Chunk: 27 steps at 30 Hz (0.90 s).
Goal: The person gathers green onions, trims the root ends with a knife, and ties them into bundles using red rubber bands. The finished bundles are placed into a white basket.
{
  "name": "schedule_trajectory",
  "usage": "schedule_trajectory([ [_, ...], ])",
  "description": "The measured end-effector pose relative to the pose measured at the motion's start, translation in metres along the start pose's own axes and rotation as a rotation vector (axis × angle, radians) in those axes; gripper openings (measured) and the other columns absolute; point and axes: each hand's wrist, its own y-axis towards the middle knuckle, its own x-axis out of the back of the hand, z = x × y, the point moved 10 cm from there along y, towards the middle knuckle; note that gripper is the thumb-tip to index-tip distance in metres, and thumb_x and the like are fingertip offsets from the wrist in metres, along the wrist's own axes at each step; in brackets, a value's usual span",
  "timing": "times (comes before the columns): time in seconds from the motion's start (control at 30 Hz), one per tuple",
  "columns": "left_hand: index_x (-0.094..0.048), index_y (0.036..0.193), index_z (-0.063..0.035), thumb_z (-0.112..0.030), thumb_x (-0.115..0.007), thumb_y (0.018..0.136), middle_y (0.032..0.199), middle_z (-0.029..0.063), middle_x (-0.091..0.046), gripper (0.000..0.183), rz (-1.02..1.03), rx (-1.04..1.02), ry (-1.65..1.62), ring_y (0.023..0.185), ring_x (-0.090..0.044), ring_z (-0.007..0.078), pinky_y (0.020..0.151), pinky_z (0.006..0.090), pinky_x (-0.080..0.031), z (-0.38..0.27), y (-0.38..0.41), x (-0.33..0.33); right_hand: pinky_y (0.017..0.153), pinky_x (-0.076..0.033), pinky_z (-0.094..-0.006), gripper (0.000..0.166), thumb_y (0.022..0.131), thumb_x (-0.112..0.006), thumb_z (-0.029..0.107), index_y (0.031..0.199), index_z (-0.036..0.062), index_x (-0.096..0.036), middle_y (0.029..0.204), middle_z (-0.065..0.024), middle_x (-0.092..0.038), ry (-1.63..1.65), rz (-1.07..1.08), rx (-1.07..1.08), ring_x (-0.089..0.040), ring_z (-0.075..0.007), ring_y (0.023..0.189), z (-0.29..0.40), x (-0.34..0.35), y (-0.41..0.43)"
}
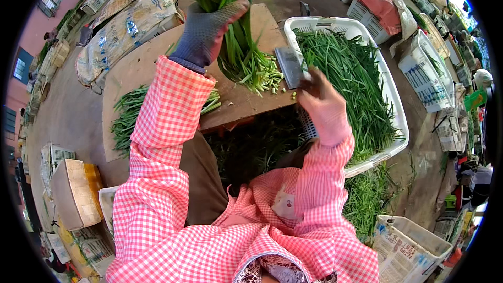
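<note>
My left hand (208,31), in a dark blue and red work glove, grips a bunch of long green leafy stalks (235,43) above a wooden board (251,102). Short pale cut stem pieces (271,74) lie on the board beside the bunch. My right hand (322,102), in a light glove, holds a cleaver with a broad metal blade (289,67); its handle is partly hidden by my fingers. The blade is just right of the cut pieces, by the crate's edge. Another bunch of green stalks (131,114) lies on the board, partly behind my left sleeve.
A white plastic crate (399,114) full of green leaves stands right of the board. Loose greens (365,200) lie on the floor below it. A whitish crate (408,239) stands lower right, a foam box (76,196) lower left, and covered crates (125,35) upper left.
</note>
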Motion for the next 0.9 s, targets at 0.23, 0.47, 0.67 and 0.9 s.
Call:
schedule_trajectory([
  [0.23,-0.062,0.11,-0.0015,-0.015,-0.077,0.074,0.099,0.003,-0.065,0.041,0.218,0.268,0.22,0.09,-0.058,0.0104,0.081,0.0263,-0.047,0.055,-0.025,-0.046,0.088,-0.048,-0.0329,0.044,0.084,-0.062,0.025,0.122,0.0065,-0.05,0.111,-0.0082,-0.062,0.188,0.45,0.215,-0.057,-0.018,0.104,-0.003,-0.105,0.107],
  [0.47,-0.066,0.102,-0.0005,-0.026,-0.081,0.069,0.092,0.0055,-0.066,0.044,0.33,0.145,0.514,0.08,-0.059,0.0101,0.073,0.0267,-0.048,0.051,0.0,-0.048,0.067,-0.049,-0.0347,0.025,0.087,-0.058,0.033,0.098,0.0117,-0.064,0.082,-0.0053,-0.067,-0.874,0.219,0.912,-0.064,-0.0202,0.08,0.051,-0.129,0.08],
  [0.67,-0.066,0.093,-0.0007,-0.016,-0.076,0.072,0.076,0.003,-0.064,0.027,-0.026,0.332,0.168,0.064,-0.056,0.0106,0.059,0.026,-0.048,0.087,-0.004,-0.012,0.059,-0.051,-0.036,0.025,0.08,-0.065,0.022,0.093,0.0008,-0.064,0.078,-0.0173,-0.066,-0.564,0.187,0.497,-0.065,-0.0297,0.067,0.047,-0.113,0.066],
  [0.9,-0.058,0.105,0.0012,-0.015,-0.064,0.085,0.086,0.0063,-0.06,0.027,-0.252,0.163,0.044,0.082,-0.064,0.0192,0.065,0.0295,-0.055,0.015,-0.034,0.055,0.076,-0.051,-0.0279,0.041,0.077,-0.065,0.011,0.116,-0.0002,-0.058,0.102,-0.0165,-0.065,-0.071,0.079,0.037,-0.065,-0.0202,0.09,-0.001,-0.009,0.039],
])
